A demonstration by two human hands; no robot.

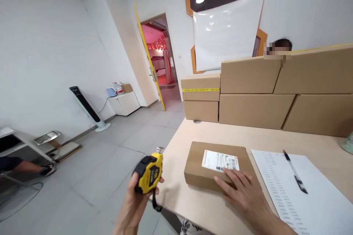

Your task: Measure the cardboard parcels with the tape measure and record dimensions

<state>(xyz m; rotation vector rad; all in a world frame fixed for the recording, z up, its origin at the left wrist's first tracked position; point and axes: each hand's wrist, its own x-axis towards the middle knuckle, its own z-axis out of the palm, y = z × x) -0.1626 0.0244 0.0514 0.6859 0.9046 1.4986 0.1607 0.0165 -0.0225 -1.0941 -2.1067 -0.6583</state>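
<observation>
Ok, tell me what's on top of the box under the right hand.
On the box are a white printed label and the right hand, which partly overlaps the label's near edge. Whatever is beneath the hand is covered.

Barcoded label on cardboard box, lettering on tape measure, printed columns on paper sheet, all illegible
</observation>
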